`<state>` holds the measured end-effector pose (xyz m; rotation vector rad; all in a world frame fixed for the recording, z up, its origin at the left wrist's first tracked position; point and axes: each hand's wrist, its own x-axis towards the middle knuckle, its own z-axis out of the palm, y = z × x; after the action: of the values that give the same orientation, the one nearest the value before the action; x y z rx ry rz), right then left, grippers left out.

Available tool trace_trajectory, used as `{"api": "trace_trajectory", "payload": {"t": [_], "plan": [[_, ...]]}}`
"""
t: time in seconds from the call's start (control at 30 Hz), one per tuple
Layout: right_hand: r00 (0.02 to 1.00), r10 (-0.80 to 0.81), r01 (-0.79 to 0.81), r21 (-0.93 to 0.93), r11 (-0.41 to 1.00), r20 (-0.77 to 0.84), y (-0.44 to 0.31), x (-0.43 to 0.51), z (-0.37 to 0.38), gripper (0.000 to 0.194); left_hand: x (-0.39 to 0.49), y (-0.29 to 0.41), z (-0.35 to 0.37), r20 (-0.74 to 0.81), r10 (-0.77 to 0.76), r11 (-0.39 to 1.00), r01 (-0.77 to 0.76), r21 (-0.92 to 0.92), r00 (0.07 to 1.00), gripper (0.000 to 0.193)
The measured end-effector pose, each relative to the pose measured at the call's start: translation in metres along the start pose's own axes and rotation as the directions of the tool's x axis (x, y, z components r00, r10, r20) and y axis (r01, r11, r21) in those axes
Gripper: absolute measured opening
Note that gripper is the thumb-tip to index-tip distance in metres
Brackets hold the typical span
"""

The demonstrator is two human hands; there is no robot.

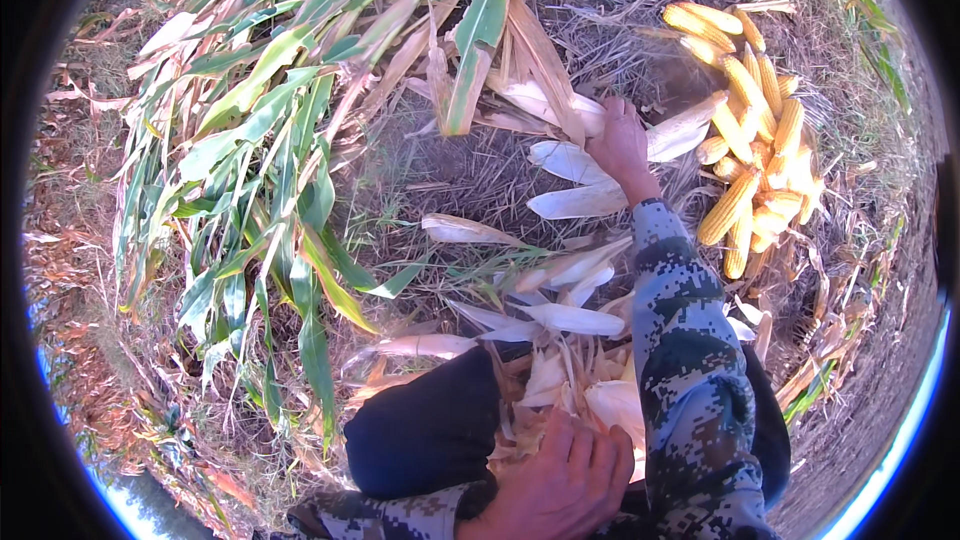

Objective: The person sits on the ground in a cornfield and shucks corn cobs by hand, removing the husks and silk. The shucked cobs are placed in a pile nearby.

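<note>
My right hand (621, 142) reaches forward, its fingers curled over the end of a pale, husk-covered corn ear (544, 101) beside the cut stalks. The undersides of those fingers are hidden. Loose white husk leaves (577, 201) lie just left of the right wrist, and another pale husk (686, 127) is to its right. Close to my body, my left hand (559, 476) hangs between the knees over a heap of dry husks (547, 375). Its fingers are bent downward and the palm faces away, so whether anything is in it cannot be seen.
A pile of bare yellow corn ears (750, 127) lies on the ground at the right. Cut corn stalks with green and dry leaves (292, 97) spread across the left and top. My dark-trousered knee (427, 420) borders the husk heap. Straw and dry grass (480, 172) cover the soil.
</note>
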<state>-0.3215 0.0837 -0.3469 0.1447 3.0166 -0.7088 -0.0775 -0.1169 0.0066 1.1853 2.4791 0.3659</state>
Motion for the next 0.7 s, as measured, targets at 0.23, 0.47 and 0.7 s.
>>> {"api": "trace_trajectory", "payload": {"t": [0.23,0.47,0.7], "plan": [[0.989,-0.119,0.144,0.351,0.925,-0.092,0.016,-0.044,-0.048,0.069,-0.02,0.023,-0.005,-0.002,-0.008,1.0,0.008,0.002,1.0,0.039],[0.993,-0.069,0.121,0.763,0.635,-0.1,-0.008,-0.107,-0.121,0.069,-0.037,0.052,0.009,-0.049,-0.055,0.998,0.057,0.033,0.997,0.041],[0.971,-0.087,0.236,0.95,0.203,-0.223,-0.052,-0.166,-0.202,0.077,-0.044,0.06,0.023,-0.317,-0.072,0.988,0.11,0.105,0.946,0.036]]}}
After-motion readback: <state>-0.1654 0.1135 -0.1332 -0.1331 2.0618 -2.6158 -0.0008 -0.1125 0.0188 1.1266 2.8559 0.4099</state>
